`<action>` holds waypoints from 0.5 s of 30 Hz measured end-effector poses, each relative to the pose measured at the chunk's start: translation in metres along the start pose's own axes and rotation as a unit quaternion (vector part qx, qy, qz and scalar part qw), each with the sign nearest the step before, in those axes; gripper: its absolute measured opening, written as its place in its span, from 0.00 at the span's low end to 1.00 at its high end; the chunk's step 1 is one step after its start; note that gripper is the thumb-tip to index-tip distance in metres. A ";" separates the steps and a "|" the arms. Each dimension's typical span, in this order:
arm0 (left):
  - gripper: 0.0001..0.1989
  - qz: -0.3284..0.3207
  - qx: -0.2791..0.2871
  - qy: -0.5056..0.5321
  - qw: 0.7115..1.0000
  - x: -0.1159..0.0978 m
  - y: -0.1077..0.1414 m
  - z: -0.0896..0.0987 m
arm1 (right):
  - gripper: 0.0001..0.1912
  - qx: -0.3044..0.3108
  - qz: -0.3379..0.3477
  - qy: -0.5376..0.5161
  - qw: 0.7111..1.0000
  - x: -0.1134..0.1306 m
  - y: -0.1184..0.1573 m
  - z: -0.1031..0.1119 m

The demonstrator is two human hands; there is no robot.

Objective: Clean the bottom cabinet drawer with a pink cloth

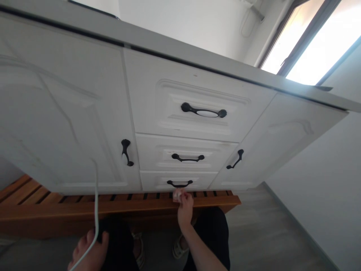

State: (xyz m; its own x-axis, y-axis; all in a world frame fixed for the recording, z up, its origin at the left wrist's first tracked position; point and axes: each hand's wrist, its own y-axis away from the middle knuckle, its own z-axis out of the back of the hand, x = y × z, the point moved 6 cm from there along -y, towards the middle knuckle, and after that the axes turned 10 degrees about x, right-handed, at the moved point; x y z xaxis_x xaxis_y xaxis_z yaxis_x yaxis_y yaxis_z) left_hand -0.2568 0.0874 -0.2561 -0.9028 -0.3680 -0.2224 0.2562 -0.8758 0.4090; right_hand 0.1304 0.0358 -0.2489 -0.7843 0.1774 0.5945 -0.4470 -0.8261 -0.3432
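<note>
Head view: a white cabinet is seen from low down, with three drawers stacked in the middle and a door on each side, all fitted with black handles. The right hand is raised toward the bottom drawer, just below its handle. A small pale object is pinched between its fingertips; what the object is cannot be told, as it is small and blurred. The hand is kept close to the handle but is not touching it, so the drawer appears shut and unheld.

The left hand is low at the near left, resting by the knee. A white cord runs up from it across the left door. The fingers are curled loosely about the cord, apparently so that it is kept from swinging across the cabinet front; how firmly it is gripped cannot be told.

A wooden slatted platform lies under the cabinet, and the person's dark-clothed legs and sandalled feet are crouched just in front of it, which brings the lowest drawer within reach. A bright window is at the far right, above the countertop.
</note>
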 end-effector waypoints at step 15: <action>0.38 0.004 -0.026 0.002 1.000 0.005 -0.005 -0.002 | 0.38 0.007 0.167 -0.068 0.984 0.161 -0.072 0.014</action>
State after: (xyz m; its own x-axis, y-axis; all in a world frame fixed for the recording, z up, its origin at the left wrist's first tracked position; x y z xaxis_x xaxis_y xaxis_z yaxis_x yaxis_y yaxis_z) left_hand -0.2621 0.0891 -0.2612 -0.8992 -0.3761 -0.2234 0.2807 -0.8878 0.3647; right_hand 0.0420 0.1164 -0.1183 -0.8216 -0.1772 0.5418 -0.1670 -0.8340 -0.5259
